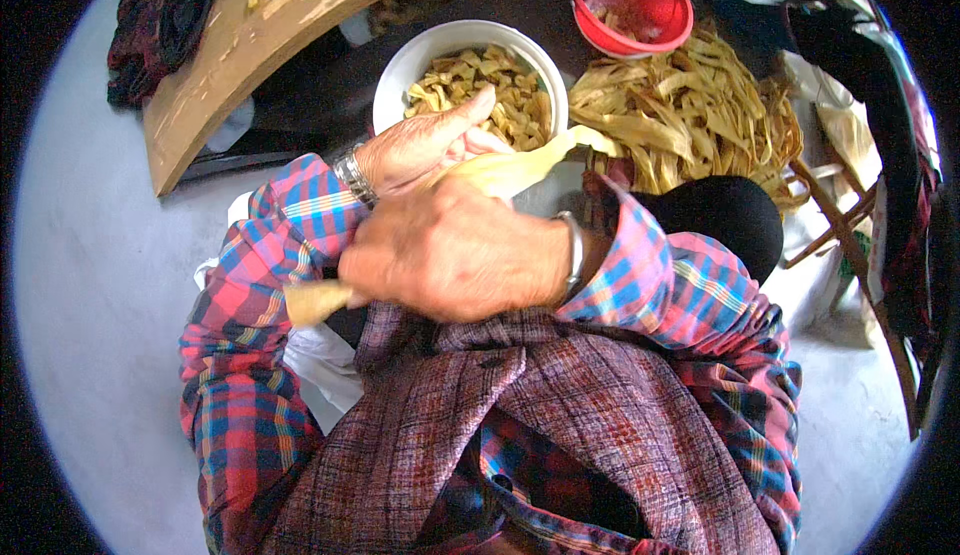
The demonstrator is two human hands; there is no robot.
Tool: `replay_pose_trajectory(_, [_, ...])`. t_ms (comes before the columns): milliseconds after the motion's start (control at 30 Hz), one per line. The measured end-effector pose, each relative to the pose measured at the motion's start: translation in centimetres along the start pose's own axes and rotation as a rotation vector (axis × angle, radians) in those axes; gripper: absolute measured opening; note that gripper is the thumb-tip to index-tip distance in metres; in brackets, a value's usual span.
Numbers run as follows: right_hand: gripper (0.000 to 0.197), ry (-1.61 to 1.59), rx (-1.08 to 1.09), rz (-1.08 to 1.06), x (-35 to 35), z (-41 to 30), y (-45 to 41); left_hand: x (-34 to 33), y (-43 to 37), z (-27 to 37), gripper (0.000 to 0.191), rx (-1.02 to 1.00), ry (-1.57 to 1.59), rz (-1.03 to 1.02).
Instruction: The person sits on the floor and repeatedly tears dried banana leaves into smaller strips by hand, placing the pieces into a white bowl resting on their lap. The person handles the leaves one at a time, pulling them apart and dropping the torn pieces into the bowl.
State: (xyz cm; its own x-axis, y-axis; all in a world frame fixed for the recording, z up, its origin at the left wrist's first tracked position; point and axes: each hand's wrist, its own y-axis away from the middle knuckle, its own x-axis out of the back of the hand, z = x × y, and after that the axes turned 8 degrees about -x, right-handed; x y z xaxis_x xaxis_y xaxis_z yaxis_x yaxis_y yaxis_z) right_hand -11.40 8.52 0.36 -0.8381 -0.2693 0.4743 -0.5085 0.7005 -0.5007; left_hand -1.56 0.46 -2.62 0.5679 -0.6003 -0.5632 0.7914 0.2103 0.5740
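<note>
My left hand (pixel 420 139), with a metal watch at the wrist, is held over the near side of a white bowl (pixel 384 82). Its thumb is raised, and its fingers are around a long, limp, pale yellow plant strip (pixel 517 170) that trails to the right. My right hand (pixel 457 255), wearing a silver bangle, crosses in front and is blurred. From its fist a blunt, pale tan end (pixel 315 304) sticks out to the left, perhaps a wooden handle; the rest is hidden. Short cut pieces (pixel 517 97) of yellowish-brown plant fill much of the bowl.
Right of the bowl lies a heap of dried strips (pixel 675 112). A red bowl (pixel 634 11) with some bits inside stands behind it. A curved-looking wooden board edge (pixel 217 67) runs along the upper left, with dark cloth (pixel 161 22) over it. Crossed wooden legs (pixel 840 217) stand at right.
</note>
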Motion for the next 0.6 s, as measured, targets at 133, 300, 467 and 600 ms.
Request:
replay_pose_trajectory(133, [0.012, -0.167, 0.091, -0.017, -1.6, -2.0, 1.2, -3.4, -0.8, 0.4, 0.048, 0.039, 0.165, -0.038])
replay_pose_trajectory(300, [0.012, -0.281, -0.074, 0.402, -0.9, -1.1, 1.4, -0.9, -0.5, 2.4, 0.02, -0.098, -0.169, 0.027])
replay_pose_trajectory(467, [0.018, -0.227, -0.507, 0.787, 4.5, 3.2, 1.8, -1.7, 0.1, 2.6, 0.023, -0.537, -0.295, 0.139])
replay_pose_trajectory(600, [0.026, -0.268, -0.552, 0.819, 4.9, 5.1, 1.9, -2.7, -0.4, 2.5, 0.015, -0.779, -0.799, 0.334])
